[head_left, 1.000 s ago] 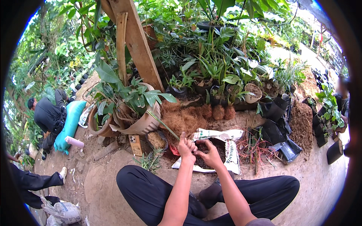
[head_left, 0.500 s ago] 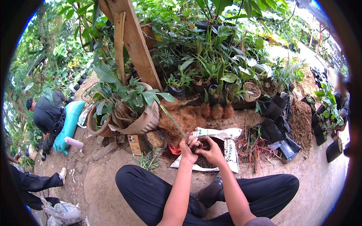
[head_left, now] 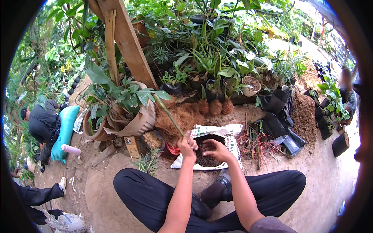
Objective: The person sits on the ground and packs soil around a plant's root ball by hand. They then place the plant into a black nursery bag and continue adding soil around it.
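My left hand (head_left: pixel 188 144) is closed around the base of a long green plant stem (head_left: pixel 168 112) that slants up and to the left, held over an open white soil bag (head_left: pixel 217 132) lying on the ground in front of my crossed legs. Dark soil (head_left: pixel 206 160) fills the bag's mouth. My right hand (head_left: pixel 216 149) reaches into that soil with fingers curled, and dirt clings to them. Whether it grips a clump, I cannot tell.
A tilted beige pot with a leafy plant (head_left: pixel 134 116) lies to the left beside a heap of brown coconut fibre (head_left: pixel 182 116). Black nursery bags (head_left: pixel 278 124) and a soil pile (head_left: pixel 304 118) sit right. A person in black (head_left: pixel 42 124) crouches far left; a wooden post (head_left: pixel 126 39) leans behind.
My left hand has lifted the green stem up so it slants clear above the bag, and my right hand has pushed into the soil.
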A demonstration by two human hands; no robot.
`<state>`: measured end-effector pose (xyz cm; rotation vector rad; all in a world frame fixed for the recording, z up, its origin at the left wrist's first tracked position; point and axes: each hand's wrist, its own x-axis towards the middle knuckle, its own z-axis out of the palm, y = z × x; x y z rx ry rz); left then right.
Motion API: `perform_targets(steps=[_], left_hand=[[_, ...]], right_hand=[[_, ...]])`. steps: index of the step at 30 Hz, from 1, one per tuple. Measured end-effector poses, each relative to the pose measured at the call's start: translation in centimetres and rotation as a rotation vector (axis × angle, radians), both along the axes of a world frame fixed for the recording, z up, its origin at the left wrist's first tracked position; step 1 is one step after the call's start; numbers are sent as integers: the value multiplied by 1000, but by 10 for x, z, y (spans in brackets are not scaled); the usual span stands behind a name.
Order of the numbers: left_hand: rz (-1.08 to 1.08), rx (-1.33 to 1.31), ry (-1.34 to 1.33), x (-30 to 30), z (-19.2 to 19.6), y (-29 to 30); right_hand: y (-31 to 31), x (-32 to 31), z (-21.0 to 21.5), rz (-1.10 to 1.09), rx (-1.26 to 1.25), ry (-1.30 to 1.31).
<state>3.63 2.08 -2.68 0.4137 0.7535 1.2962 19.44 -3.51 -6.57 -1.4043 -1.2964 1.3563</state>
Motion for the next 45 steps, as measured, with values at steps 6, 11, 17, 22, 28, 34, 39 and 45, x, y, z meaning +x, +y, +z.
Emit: perform_targets(steps=[6,11,17,22,28,34,39,45], left_hand=[[87,-54,-82,-19,-2,8],[45,-77,-137,-18,-8,10],[-15,-80,-183,-18,-7,9],[-31,-81,-120,-14,-8,6],[28,-110,65,-3,-10,5],[-22,-122,248,7,-23,-1],[-62,-20,350,18,-43,0],[-122,7,423,28,-59,-4]], right_hand=[[-13,33,-70,-160,-201,-680],[-14,2,-119,-183,54,-834],[-5,-2,-130,-25,-2,-1006],[5,13,-114,-306,42,-681],[17,37,-93,-537,-187,-63],[13,48,-84,-645,-362,894],[15,41,-66,-623,-379,982],[14,28,-47,-632,-422,806]])
